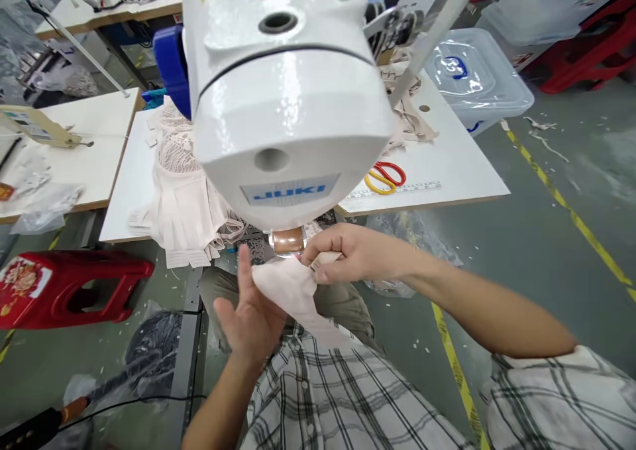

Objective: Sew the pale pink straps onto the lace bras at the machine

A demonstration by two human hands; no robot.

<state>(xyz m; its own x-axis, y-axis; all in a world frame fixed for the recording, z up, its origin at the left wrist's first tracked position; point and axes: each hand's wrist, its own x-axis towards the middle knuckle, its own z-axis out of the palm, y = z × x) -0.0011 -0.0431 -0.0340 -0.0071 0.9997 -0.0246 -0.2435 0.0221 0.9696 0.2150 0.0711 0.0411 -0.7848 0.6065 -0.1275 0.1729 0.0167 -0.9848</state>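
A white sewing machine [293, 112] marked JUKI fills the upper middle of the view, and its head hides the needle area. Just below it, a pale pink fabric piece [293, 287] hangs toward my lap. My right hand [342, 251] pinches this fabric near its upper right edge, thumb against bent fingers. On the other side, my left hand [256, 321] is open behind the fabric, its thumb and index finger spread apart and its palm by the cloth. Some of the left fingers are hidden by the fabric.
Pale pink garment pieces [181, 205] lie stacked on the table's left part. Scissors [385, 177] with red and yellow handles rest beside a clear ruler [422, 187] at right. A red stool [74, 291] stands left; a lidded plastic box [474, 72] stands behind the table's right end.
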